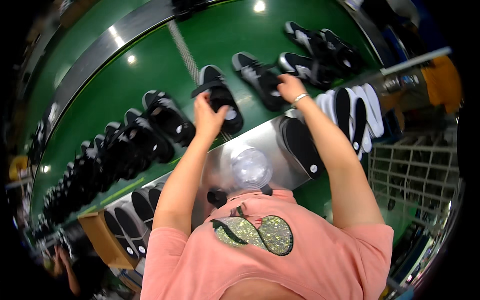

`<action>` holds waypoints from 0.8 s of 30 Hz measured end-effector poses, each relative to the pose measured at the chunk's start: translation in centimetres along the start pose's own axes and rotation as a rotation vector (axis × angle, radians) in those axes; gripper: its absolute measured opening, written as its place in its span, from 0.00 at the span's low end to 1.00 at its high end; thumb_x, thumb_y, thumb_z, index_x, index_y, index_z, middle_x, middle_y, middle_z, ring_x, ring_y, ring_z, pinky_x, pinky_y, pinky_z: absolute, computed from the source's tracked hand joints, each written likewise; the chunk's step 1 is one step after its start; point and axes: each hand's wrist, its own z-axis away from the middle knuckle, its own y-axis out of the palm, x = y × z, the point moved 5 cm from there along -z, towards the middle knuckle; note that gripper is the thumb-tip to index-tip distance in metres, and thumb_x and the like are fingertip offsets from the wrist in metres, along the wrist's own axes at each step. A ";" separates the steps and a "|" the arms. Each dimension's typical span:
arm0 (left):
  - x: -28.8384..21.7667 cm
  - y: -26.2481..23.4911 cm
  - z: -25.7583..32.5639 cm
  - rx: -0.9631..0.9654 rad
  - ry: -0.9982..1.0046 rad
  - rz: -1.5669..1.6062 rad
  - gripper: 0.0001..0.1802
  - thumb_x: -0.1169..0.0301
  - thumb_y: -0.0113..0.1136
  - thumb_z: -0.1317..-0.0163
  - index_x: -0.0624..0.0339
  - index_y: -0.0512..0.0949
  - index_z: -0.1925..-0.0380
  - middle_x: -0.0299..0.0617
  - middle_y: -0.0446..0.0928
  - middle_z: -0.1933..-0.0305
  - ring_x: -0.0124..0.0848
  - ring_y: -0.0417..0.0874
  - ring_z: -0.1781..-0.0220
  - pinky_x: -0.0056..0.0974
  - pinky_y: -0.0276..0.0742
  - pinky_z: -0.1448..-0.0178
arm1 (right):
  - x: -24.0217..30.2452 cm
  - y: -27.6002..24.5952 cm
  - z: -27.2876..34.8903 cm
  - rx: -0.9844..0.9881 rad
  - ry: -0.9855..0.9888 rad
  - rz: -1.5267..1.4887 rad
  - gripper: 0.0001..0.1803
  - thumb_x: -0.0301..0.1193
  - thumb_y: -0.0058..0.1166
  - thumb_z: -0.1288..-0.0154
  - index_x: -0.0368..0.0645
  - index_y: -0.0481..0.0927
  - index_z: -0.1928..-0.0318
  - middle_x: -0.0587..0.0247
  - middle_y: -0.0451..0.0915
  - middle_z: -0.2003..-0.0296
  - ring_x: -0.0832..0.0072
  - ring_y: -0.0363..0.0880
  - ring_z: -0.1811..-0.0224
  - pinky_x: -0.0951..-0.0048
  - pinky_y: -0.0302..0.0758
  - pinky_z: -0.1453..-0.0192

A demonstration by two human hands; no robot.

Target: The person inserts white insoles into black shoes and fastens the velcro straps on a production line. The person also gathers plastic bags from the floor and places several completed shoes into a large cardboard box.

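Observation:
My left hand (208, 119) is at a black shoe (232, 110) with a grey toe on the green conveyor belt. Its fingertips touch the shoe's strap (204, 91), while the thumb stays spread apart over the shoe's opening. A pale patch shows inside that shoe. To the right, my right hand (291, 88), with a bracelet at the wrist, has its fingers closed at the side of a second black shoe (256, 79). A dark strap (272, 71) reaches up to those fingers; the exact grip is blurred.
Many black shoes (120, 145) line the belt at left; several more (312, 65) lie at far right. Along the near metal ledge (225, 160) are a clear plastic bowl (251, 168), black insoles (300, 145) and white ones (372, 110). A cardboard box (97, 240) holds insoles; a wire rack (415, 165) stands right.

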 end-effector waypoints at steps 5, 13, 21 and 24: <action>-1.8 0.6 -0.6 -0.083 0.305 -0.440 0.17 0.79 0.51 0.61 0.61 0.72 0.65 0.43 0.71 0.60 0.43 0.68 0.53 0.43 0.62 0.50 | 0.9 -2.2 3.6 0.009 -0.036 -0.149 0.18 0.31 0.47 0.51 0.36 0.74 0.58 0.47 0.74 0.59 0.55 0.71 0.54 0.64 0.67 0.49; -3.5 0.3 -1.4 0.149 0.375 -0.564 0.21 0.76 0.58 0.68 0.57 0.69 0.67 0.40 0.70 0.64 0.40 0.68 0.55 0.43 0.59 0.51 | -7.6 -13.6 11.5 -0.301 0.160 0.493 0.27 0.45 0.55 0.50 0.40 0.70 0.54 0.51 0.73 0.56 0.57 0.70 0.53 0.60 0.68 0.52; -2.9 1.6 -1.7 0.356 0.555 -0.465 0.21 0.70 0.63 0.60 0.58 0.69 0.64 0.44 0.69 0.61 0.43 0.70 0.55 0.40 0.67 0.54 | -9.4 -12.9 12.8 -0.204 0.479 0.510 0.26 0.47 0.59 0.57 0.47 0.72 0.58 0.58 0.73 0.58 0.60 0.70 0.53 0.58 0.68 0.54; -2.6 0.1 -3.7 0.180 0.275 -0.163 0.15 0.64 0.60 0.54 0.59 0.75 0.67 0.45 0.76 0.69 0.43 0.77 0.65 0.39 0.73 0.61 | -11.4 -13.9 12.7 -0.219 0.548 0.372 0.25 0.46 0.61 0.59 0.49 0.73 0.61 0.59 0.73 0.58 0.61 0.70 0.53 0.58 0.66 0.53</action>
